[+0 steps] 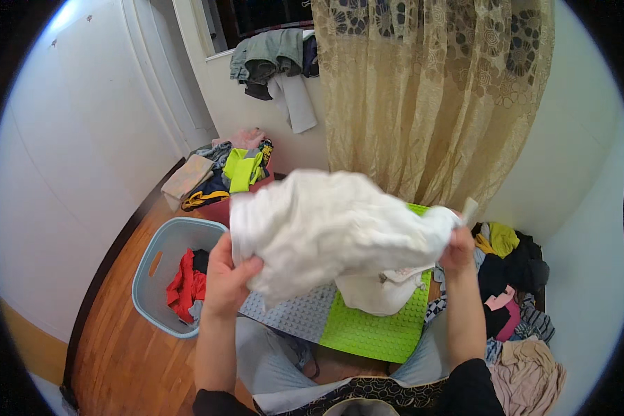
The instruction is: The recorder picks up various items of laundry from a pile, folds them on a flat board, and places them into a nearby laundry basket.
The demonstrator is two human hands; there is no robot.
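Observation:
A white garment (333, 229), blurred by motion, hangs stretched in the air between my two hands. My left hand (230, 277) grips its left edge, thumb on top. My right hand (457, 251) is closed on its far right end, where a small pale strip sticks up. I cannot tell what kind of garment it is. Beneath it, a second white cloth (374, 295) lies on the studded green and grey board (374, 336) in front of me, partly hidden by the held garment.
A light blue basket (145, 277) with red and dark clothes stands on the wooden floor at left. Behind it, clothes pile (243, 170) over a reddish container. Heaped clothes (513, 305) lie at right. Garments (270, 59) hang from the window sill beside a beige curtain (409, 104).

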